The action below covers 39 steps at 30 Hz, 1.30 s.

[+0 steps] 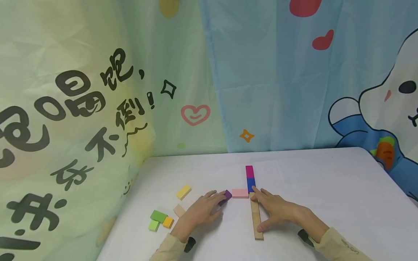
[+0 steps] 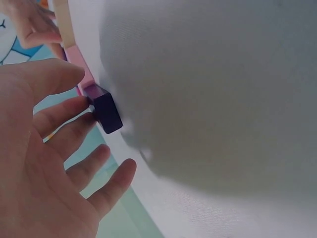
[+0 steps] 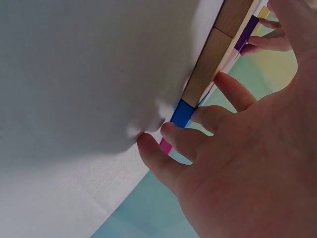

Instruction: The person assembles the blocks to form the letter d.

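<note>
My left hand [image 1: 204,210] touches a purple block [image 1: 227,195] with its first fingertips. In the left wrist view the thumb [image 2: 69,74] stands apart from that block, and the other fingers are spread. A pink block [image 1: 240,193] lies between the purple one and a straight row of blocks. That row has a magenta block [image 1: 249,171] at the far end, then a blue block [image 1: 250,184], then plain wooden blocks [image 1: 257,224] towards me. With fingers spread, my right hand [image 1: 277,208] rests along the row, its fingertips at the blue block and the wood beside it.
Left of my left hand lie loose blocks: a yellow one [image 1: 184,192], a pale wooden one [image 1: 179,210] partly hidden by the hand, a green one [image 1: 159,216], a light green one [image 1: 154,225] and an orange one [image 1: 168,222]. A printed curtain [image 1: 261,90] hangs behind the white table [image 1: 310,174].
</note>
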Motion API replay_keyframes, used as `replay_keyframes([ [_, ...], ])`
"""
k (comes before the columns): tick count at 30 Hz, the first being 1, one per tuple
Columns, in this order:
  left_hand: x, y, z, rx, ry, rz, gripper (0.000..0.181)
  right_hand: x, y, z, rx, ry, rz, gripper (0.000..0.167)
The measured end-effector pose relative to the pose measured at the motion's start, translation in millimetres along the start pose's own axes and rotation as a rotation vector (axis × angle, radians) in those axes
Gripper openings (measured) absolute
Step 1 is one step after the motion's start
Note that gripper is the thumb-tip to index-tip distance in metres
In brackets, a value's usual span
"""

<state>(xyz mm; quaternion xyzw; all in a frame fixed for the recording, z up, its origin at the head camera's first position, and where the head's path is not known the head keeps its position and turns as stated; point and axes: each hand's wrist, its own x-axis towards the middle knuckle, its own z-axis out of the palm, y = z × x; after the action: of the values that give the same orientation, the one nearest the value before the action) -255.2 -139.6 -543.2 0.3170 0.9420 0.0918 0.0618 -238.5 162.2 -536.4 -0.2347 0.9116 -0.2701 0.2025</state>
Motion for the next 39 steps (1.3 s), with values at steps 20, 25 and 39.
replay_keyframes([
  [20, -58.7, -85.6, -28.5, -0.058, 0.192, -0.227, 0.035, -0.6, -1.3, -1.2, 0.004, 0.007, -0.011, 0.099],
  [25, -65.7, -93.2, -23.4, -0.116, 0.136, -0.254, 0.037, -1.6, -2.1, -1.6, -0.007, 0.007, -0.027, 0.097],
  [39, -64.1, -69.3, -12.3, -0.103, 0.122, -0.133, 0.042, -3.2, -1.2, -0.9, -0.007, 0.012, -0.052, 0.095],
])
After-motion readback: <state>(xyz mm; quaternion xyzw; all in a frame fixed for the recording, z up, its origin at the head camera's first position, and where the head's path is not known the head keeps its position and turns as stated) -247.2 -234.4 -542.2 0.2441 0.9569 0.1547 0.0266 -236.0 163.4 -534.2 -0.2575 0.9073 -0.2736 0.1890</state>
